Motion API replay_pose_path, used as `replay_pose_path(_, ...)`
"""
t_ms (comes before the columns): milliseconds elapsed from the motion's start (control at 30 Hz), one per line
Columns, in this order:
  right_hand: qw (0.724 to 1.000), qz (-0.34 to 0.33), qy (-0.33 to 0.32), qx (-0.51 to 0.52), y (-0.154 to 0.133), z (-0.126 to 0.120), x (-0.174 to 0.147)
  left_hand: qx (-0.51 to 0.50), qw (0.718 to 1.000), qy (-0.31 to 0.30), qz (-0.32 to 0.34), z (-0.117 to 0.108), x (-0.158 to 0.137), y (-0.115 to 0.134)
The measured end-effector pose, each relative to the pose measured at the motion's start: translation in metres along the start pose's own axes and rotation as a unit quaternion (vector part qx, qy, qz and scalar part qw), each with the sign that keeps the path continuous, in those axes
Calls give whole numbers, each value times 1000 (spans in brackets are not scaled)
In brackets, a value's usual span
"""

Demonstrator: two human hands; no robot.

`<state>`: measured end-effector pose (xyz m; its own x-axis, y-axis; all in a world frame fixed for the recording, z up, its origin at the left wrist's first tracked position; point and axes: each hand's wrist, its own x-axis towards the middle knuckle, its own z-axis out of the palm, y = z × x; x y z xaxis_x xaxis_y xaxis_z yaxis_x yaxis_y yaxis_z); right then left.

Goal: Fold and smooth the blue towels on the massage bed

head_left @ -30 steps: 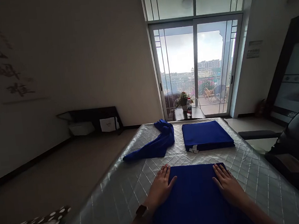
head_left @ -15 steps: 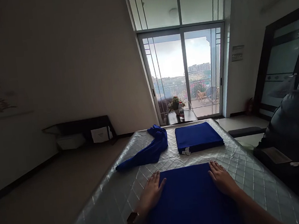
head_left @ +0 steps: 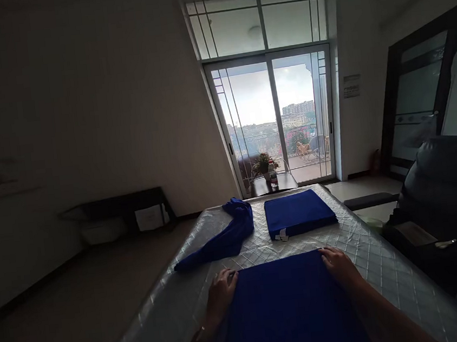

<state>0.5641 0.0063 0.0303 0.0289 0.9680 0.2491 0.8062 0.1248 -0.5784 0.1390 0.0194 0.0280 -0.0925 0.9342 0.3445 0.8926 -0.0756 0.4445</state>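
A smooth, flat folded blue cloth (head_left: 287, 306) lies in front of me on the silvery quilted mattress (head_left: 389, 263). My left hand (head_left: 223, 295) is at its far left corner, fingers curled and thumb against the edge. At the far right corner, my right hand (head_left: 340, 267) has its fingers bent over the cloth's edge. Beyond it sits a neat folded blue stack (head_left: 298, 211) with white tags on its near side. Left of that stack, a crumpled blue cloth (head_left: 235, 230) trails toward the mattress's left edge.
Past the mattress, a small dark table (head_left: 260, 187) carries a potted plant (head_left: 263, 163) and a bottle (head_left: 272, 174) before the sliding glass door. A black leather chair (head_left: 446, 186) stands close on the right. By the left wall is a low dark rack (head_left: 110, 208).
Both hands have gone from lying flat with fingers stretched to curled fingers at the folded cloth's far corners. The left hand has shifted slightly left. The camera view has shifted a little.
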Motion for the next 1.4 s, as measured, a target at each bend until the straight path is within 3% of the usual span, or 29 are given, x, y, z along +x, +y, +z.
replay_pose_path(500, 994, 0, 36, 102, 0, 9, 16, -25, 998, 32, -54, 2, 13, -3)
replay_pose_path(733, 998, -18, 8, -62, -10, 17, 10, -39, 997, 66, -24, 3, 9, -1)
replay_pose_path(833, 992, -62, 18, -106, -18, 18, 5, -56, 996, 67, 12, 2, 6, 4)
replay_pose_path(967, 987, -116, -23, -108, -24, 20, 2, -63, 993, -11, 95, 3, 0, 15)
replay_pose_path(1100, 987, -88, -84, -108, -22, 24, -2, -23, 986, -119, 114, 5, -9, 19)
replay_pose_path(1300, 987, -69, -88, -113, -26, 21, -7, 39, 980, -168, 100, 5, -6, 19)
replay_pose_path(1400, 988, -62, -82, -115, -30, 20, -7, 89, 978, -173, 74, 8, 2, 42)
